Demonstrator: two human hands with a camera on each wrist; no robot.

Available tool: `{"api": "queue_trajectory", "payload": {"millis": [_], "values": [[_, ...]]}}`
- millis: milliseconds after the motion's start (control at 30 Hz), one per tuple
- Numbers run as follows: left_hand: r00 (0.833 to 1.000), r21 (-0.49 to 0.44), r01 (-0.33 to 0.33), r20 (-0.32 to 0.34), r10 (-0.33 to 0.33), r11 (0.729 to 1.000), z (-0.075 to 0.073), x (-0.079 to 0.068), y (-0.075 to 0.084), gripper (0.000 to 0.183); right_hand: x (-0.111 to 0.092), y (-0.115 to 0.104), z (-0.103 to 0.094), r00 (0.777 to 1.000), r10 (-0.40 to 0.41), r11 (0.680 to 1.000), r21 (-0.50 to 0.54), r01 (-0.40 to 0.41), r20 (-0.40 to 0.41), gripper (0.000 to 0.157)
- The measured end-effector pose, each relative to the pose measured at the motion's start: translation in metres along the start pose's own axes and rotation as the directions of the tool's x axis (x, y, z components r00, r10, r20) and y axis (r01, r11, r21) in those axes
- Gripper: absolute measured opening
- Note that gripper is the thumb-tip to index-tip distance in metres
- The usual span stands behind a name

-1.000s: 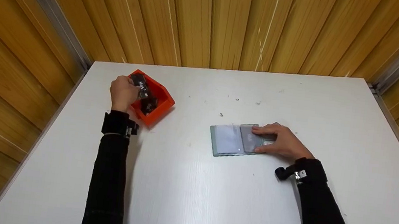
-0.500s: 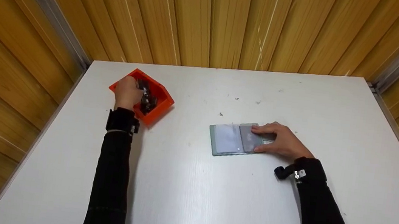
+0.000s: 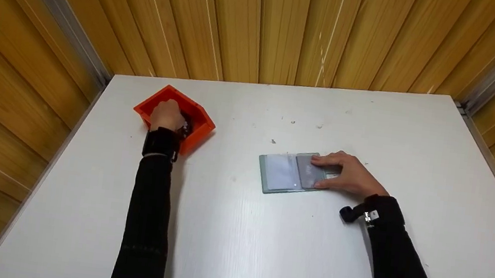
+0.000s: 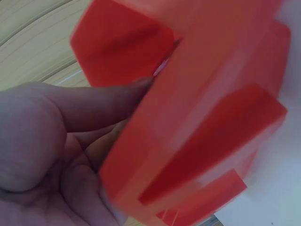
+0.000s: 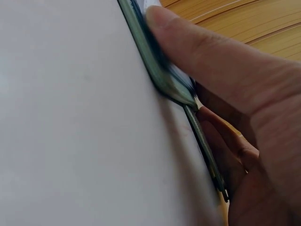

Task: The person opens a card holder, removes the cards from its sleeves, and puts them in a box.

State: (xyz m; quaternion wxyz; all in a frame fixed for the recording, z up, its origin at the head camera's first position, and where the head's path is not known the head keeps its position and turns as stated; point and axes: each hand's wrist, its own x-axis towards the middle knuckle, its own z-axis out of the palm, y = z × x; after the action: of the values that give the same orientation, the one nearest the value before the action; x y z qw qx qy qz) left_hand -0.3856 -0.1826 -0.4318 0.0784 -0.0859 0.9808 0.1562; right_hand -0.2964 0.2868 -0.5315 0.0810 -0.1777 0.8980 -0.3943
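Observation:
My left hand (image 3: 167, 115) reaches down into an orange-red plastic bin (image 3: 203, 130) at the table's left back. Dark cards with white lettering (image 3: 187, 124) show beside the knuckles. In the left wrist view, the thumb (image 4: 103, 103) goes in behind the bin's wall (image 4: 188, 108); the fingertips are hidden, and I cannot tell whether they grip a card. Right of centre, an open card holder (image 3: 281, 172) with clear sleeves and a green edge lies flat. My right hand (image 3: 351, 174) holds its right part, thumb and forefinger spread over a grey card (image 3: 307, 172) in the sleeve.
Both hands work over a white table (image 3: 226, 231). Wood-patterned panels (image 3: 284, 30) stand along its back and sides. A few small dark marks (image 3: 273, 141) dot the surface behind the card holder.
The left hand has moved right and deeper into the bin; the VIP card that stood up by its fingers has gone down out of sight. The right hand and card holder have stayed put.

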Motion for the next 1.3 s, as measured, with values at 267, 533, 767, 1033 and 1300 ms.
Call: {"api": "queue_trajectory", "payload": {"millis": [267, 533, 767, 1033, 1300], "values": [[0.995, 0.166, 0.075, -0.084, -0.062, 0.983, 0.014, 0.005, 0.014, 0.029, -0.001, 0.0, -0.003, 0.999, 0.037, 0.999, 0.007, -0.037, 0.002, 0.065], [0.985, 0.35, 0.172, -0.08, -0.153, 0.921, 0.035, 0.013, 0.03, 0.03, -0.002, -0.002, -0.004, 0.999, 0.048, 0.999, 0.011, -0.049, 0.011, 0.065], [0.98, 0.393, 0.198, -0.057, -0.191, 0.898, 0.045, 0.017, 0.036, 0.03, -0.001, -0.003, -0.004, 0.998, 0.057, 0.998, 0.007, -0.057, 0.015, 0.066], [0.981, 0.316, 0.193, -0.07, -0.18, 0.929, 0.049, 0.014, 0.035, 0.033, -0.002, 0.001, -0.001, 1.0, 0.024, 1.0, 0.007, -0.025, 0.019, 0.065], [0.912, 0.21, 0.012, -0.403, 0.075, 0.978, 0.037, -0.01, 0.043, 0.025, -0.001, -0.003, -0.003, 0.999, 0.037, 0.999, 0.003, -0.037, 0.022, 0.065]]}}
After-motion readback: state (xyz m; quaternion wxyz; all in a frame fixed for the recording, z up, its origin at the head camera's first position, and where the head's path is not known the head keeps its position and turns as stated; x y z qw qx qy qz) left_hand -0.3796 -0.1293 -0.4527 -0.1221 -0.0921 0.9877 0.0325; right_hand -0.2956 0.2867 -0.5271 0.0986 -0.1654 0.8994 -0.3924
